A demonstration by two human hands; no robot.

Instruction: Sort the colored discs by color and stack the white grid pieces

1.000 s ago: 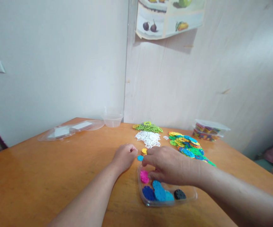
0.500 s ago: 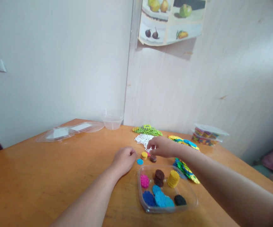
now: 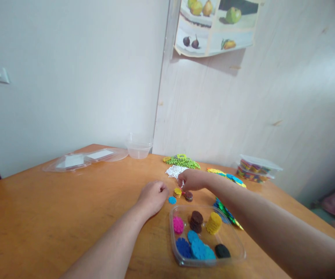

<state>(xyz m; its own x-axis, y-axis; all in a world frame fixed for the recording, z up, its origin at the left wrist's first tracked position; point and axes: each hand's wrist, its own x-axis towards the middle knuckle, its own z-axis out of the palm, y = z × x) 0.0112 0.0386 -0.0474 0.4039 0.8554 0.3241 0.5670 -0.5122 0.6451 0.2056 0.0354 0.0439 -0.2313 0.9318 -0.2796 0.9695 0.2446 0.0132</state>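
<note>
My right forearm (image 3: 260, 221) covers most of the multicoloured pile of flat plastic discs (image 3: 228, 209). My right hand (image 3: 192, 179) hides part of the white lattice pieces (image 3: 174, 170); whatever its fingertips pinch is too small to tell. The fruit poster (image 3: 213, 27) is cut off at the top edge.

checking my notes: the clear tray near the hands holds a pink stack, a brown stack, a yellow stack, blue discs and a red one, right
Not quite. In the head view the clear tray holds a pink stack, a brown stack, a yellow stack and blue discs, but the last piece is a black disc, not a red one.
</note>
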